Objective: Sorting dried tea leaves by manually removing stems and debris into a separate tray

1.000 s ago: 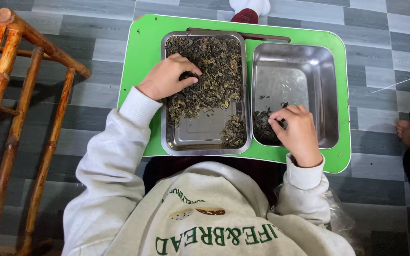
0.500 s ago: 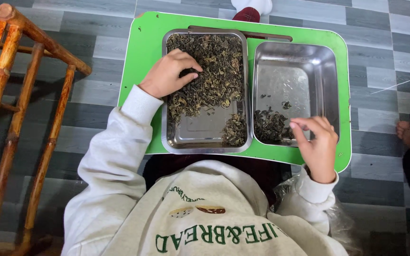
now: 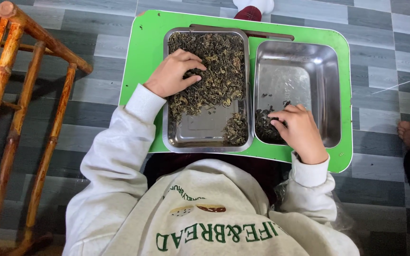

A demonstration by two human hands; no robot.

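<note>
From my feed, the right hand (image 3: 297,130) has come back in from the near right corner of the right steel tray (image 3: 328,95), where it sat half a second ago, and now rests over the small dark heap of picked leaves (image 3: 265,128) at that tray's near left corner, fingers curled narrow and tips touching the pile; I cannot tell whether a pinch of leaf is between them. The left hand (image 3: 174,73) has barely shifted: it lies spread on the big mass of dried leaves (image 3: 219,71) filling the far half of the left steel tray (image 3: 205,132), fingers loosely bent, pressing rather than gripping. A second little clump (image 3: 236,129) sits at that tray's near right corner, with bare metal beside it. I read this as the sorting going on, with the right side gathering its small share while most of the leaf stays in the left tray. Both trays stand side by side, touching, on the green desk (image 3: 138,71), with a bamboo chair (image 3: 20,85) off to the left.
</note>
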